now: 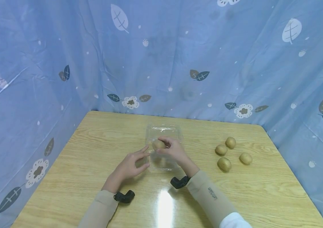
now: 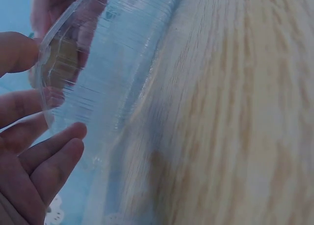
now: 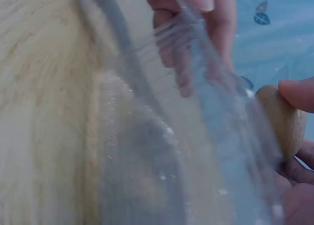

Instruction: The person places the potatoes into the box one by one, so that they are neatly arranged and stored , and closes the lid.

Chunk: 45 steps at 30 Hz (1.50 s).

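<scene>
A clear plastic container (image 1: pixel 164 129) stands on the table in front of me in the head view. My right hand (image 1: pixel 175 151) holds a potato (image 1: pixel 158 145) above it, between thumb and fingers. In the right wrist view, the same potato (image 3: pixel 282 119) shows beside the container's clear wall (image 3: pixel 206 136). My left hand (image 1: pixel 131 164) is at the container's left side with its fingers spread and loosely bent. In the left wrist view, its fingers (image 2: pixel 54 161) lie against or close to the ribbed plastic wall (image 2: pixel 117 53); firm contact is hard to judge.
Several more potatoes lie loose to the right on the wooden table (image 1: pixel 93 136), among them a larger potato (image 1: pixel 224 164) and a far potato (image 1: pixel 230 142). A blue patterned curtain (image 1: pixel 161 63) hangs behind the table and along its sides.
</scene>
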Motion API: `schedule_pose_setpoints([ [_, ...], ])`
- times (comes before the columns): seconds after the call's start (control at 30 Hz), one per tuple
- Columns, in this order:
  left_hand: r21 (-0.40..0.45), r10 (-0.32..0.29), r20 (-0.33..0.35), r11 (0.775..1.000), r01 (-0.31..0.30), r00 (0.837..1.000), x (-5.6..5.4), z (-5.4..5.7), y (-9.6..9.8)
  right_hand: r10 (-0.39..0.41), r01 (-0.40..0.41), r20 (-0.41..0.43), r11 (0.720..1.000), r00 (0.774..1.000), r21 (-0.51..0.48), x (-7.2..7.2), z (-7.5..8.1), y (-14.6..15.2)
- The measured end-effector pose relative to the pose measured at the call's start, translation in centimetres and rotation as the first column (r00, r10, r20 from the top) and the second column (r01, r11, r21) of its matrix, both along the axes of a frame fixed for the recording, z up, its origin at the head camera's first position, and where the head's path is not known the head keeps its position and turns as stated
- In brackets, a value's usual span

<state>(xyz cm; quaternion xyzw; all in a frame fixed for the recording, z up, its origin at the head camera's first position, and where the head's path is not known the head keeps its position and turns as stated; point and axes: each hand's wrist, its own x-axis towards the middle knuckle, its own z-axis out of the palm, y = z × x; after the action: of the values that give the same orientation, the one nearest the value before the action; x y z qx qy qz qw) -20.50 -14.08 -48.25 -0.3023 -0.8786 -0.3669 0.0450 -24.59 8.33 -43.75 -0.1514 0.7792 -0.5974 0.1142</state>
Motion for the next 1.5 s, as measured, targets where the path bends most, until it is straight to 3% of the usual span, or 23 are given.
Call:
schedule_pose_setpoints([
  [0.57,-0.003,0.007,-0.021,1.0,-0.007,1.0,0.0,-0.1,0.0,0.03,-0.027,-0.014,0.986,0.999,0.162,0.0,-1.7,-1.3],
  [1.23,0.038,-0.011,-0.032,0.999,0.012,0.999,0.0,-0.1,-0.1,0.091,-0.058,-0.077,0.932,0.993,0.357,0.1,-2.3,-2.1],
  [1.5,0.057,-0.031,-0.021,0.998,0.033,0.999,-0.1,-0.1,0.1,0.075,-0.047,-0.056,0.92,0.996,0.39,0.1,-2.7,-2.0],
])
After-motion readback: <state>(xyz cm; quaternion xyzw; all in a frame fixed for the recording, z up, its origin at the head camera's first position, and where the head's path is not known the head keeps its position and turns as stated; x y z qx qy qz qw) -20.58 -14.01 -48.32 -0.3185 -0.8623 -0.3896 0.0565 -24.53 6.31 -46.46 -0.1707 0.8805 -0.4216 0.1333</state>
